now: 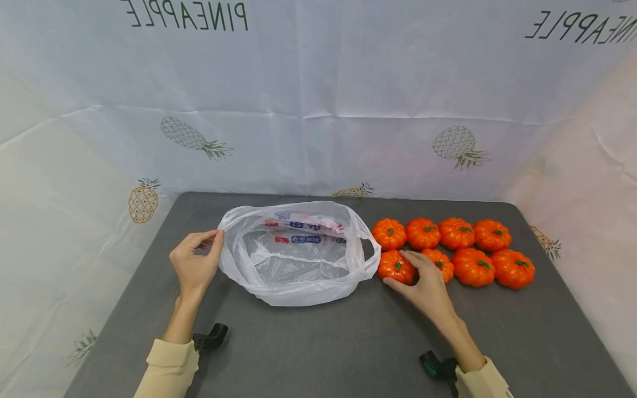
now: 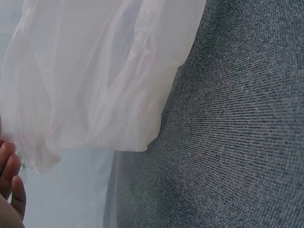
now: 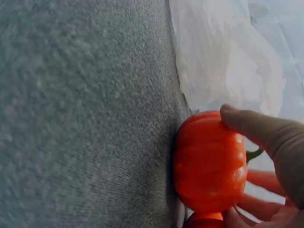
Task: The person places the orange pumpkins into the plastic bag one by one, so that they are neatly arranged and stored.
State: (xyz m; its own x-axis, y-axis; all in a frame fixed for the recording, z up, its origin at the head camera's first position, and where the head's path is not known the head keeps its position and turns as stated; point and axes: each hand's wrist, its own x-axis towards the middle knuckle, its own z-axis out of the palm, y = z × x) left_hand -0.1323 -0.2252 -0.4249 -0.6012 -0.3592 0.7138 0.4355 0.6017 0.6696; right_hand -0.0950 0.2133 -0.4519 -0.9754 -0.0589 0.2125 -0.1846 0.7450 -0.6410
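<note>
A translucent white plastic bag (image 1: 303,293) with red and blue print lies with its mouth spread wide on the grey table. At the bag's left rim, my left hand (image 1: 196,265) pinches the plastic between thumb and fingers. My right hand (image 1: 425,287) has its thumb and fingers around a small orange pumpkin (image 1: 396,267), the front-row one nearest the bag. In the right wrist view, the thumb touches one side of that pumpkin (image 3: 209,161) and the fingers lie at the other, with its green stem between. It appears to rest on the table.
More orange pumpkins (image 1: 457,233) stand in two rows to the right of the bag, close together. The dark grey table (image 1: 318,354) ends at a white pineapple-print cloth (image 1: 318,149) behind. A black wrist device (image 1: 211,337) sits by each forearm.
</note>
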